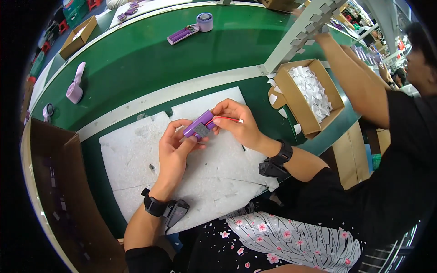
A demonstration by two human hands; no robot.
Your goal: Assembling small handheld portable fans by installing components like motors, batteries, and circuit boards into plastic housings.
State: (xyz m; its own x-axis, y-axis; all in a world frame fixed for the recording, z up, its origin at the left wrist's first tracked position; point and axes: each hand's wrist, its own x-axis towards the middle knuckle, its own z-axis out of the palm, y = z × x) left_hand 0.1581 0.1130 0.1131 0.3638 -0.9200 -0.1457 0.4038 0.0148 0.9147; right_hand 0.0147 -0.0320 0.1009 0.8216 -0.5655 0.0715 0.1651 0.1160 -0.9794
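A purple battery pack (193,128) of cylindrical cells is held up in both hands over a white foam sheet (218,182). A grey square pad (201,131) is on its near side. My left hand (172,150) grips the pack's lower left end between thumb and fingers. At the upper right end, my right hand (239,123) closes on the pack with thumb and fingers. From there a red and black lead runs over the right thumb and ends in a small white connector (241,121). The right fingertips are partly hidden behind the pack.
An open carton of white pieces (312,93) stands at right, beside a grey metal post (291,38). A deep cardboard box (68,195) is at left. Purple handheld fan parts (184,33) and a lilac fan (75,88) lie on the green belt (136,54). A co-worker's arm (355,82) reaches in at right.
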